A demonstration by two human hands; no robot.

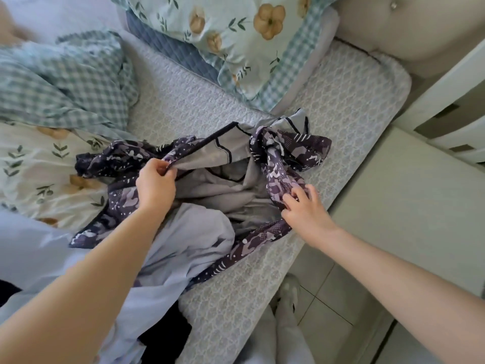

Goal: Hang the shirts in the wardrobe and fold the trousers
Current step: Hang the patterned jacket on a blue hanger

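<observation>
Purple shirt (pixel 288 148) in left hand's (pixel 156 186) fingers (pixel 158 165)

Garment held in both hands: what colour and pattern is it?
The garment is dark purple with lilac-and-white camouflage-style print, plain grey inside. Head view.

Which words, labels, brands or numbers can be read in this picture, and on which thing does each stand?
None: no text can be read anywhere.
The dark purple and grey patterned garment, held by the left hand and right hand, bears only blotches, dots and dashes.
The pale green floral pillow bears only flowers.
</observation>
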